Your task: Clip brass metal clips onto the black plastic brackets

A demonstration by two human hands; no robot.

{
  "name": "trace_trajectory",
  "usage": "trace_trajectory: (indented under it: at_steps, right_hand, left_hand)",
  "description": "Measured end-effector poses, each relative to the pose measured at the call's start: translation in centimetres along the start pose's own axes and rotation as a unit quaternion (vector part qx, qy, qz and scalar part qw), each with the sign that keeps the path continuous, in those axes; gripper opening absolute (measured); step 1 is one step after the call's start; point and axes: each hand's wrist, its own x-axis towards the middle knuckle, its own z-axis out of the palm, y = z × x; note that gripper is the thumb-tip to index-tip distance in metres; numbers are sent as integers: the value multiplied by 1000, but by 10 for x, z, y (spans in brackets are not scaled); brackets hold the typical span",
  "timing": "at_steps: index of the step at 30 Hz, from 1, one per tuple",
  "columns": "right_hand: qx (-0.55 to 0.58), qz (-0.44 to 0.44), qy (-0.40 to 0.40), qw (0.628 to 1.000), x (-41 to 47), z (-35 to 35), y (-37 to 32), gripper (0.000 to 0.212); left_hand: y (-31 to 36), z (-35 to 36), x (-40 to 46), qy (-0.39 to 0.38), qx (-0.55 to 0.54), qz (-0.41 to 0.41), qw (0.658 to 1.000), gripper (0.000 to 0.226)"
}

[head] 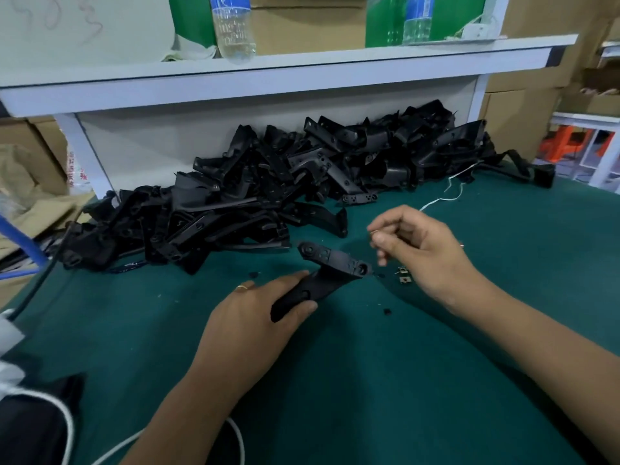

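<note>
My left hand (255, 310) grips the stem of a black plastic bracket (330, 266) just above the green table, its flat holed plate pointing up and right. My right hand (419, 253) hovers just right of the bracket's plate, pinching a small brass clip (374, 232) between thumb and forefinger. Two more brass clips (404, 275) lie on the mat under my right hand, beside the bracket's right end.
A big heap of black brackets (268, 196) fills the back of the green table (369, 380) under a white shelf (268, 75) bearing water bottles (233, 28). A white string (446, 193) lies at back right. A white cable (235, 437) and dark bag (33, 424) sit front left.
</note>
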Motion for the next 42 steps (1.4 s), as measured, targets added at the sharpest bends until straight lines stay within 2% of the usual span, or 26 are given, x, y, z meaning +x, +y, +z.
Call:
trace_trajectory:
  at_steps: [2,6,9,13,20,25,27,30,33,36,39,42]
  right_hand:
    - [43,-5,-20,999,-2,9,-2,14]
    - [57,-13,-47,997,-2,10,-3,19]
    - [56,-4,-68,996,-4,11,-1,20]
    - [39,17,-64,997,-6,16,6,12]
    - [29,8,-100,995,-6,16,3,9]
    - [-18,-16,-64,998,-6,16,4,17]
    - [8,-5,-66,998,-7,19,3,17]
    - [21,5,-66,998,-8,25,3,15]
    - [-23,7,-53,998,-8,24,2,13]
    - [-46,9,-20,999,-7,10,-1,8]
    - [-91,-12,-98,991,-10,6,-5,3]
    - [-187,-19,-209,960,-15,23,-1,12]
  left_hand:
    - [1,0,0,6,8,6,1000,50]
    - [3,-1,2,35,47,22,998,42]
    - [4,1,5,16,54,29,998,38]
    - [3,3,7,3,40,51,998,37]
    - [-5,5,7,39,-20,57,997,42]
    - [-16,7,10,22,-132,8,991,33]
    - [-18,7,10,17,-149,8,989,33]
    - [-17,6,10,9,-162,6,987,33]
    - [-17,8,10,11,-156,7,988,32]
    - [-15,8,9,50,-122,7,991,33]
    - [-17,6,9,107,-83,-31,990,33]
    - [-18,6,9,114,-74,-67,989,32]
